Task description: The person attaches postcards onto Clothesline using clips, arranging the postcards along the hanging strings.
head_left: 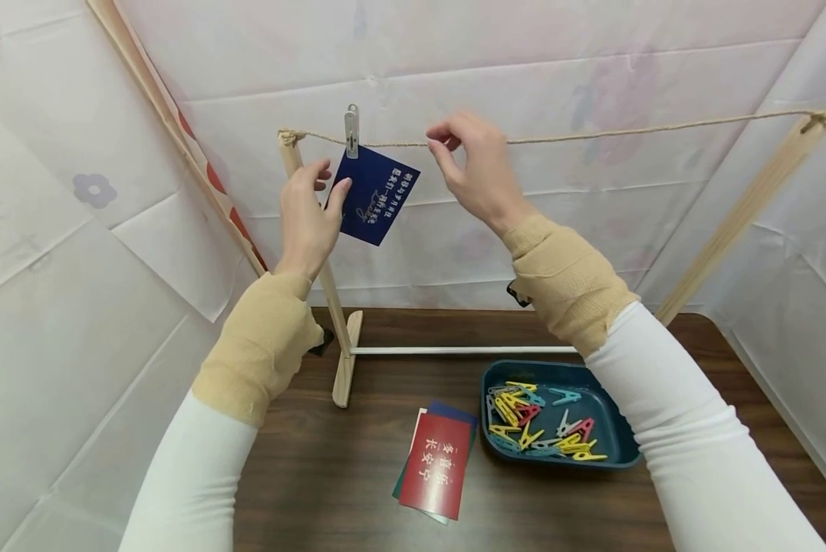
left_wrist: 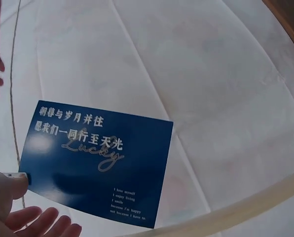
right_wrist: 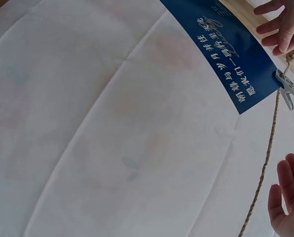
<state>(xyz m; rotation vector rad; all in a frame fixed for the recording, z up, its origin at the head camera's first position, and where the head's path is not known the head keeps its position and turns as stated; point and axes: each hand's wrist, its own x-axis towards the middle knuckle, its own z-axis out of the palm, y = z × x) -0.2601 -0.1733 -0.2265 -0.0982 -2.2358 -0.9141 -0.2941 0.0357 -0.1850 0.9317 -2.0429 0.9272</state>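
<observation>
A dark blue card point(head_left: 378, 201) with white and gold lettering hangs tilted from a twine line point(head_left: 592, 136). One grey clothespin point(head_left: 352, 136) clips its corner to the line near the left post. Beside the card's left edge is my left hand point(head_left: 305, 222), thumb and fingers apart, gripping nothing; in the right wrist view the left hand point(right_wrist: 285, 30) shows a gap to the card. To the right of the card, my right hand point(head_left: 480, 175) is raised near the twine with fingers loosely bent. The right wrist view shows that right hand point(right_wrist: 291, 205) holding nothing.
Wooden posts point(head_left: 737, 222) carry the line, with a white bar point(head_left: 454, 350) low between them. On the brown table point(head_left: 302, 475) lies a stack of cards, a red card point(head_left: 436, 479) uppermost. A dark blue tray point(head_left: 616, 410) contains several coloured clothespins. White sheets hang behind.
</observation>
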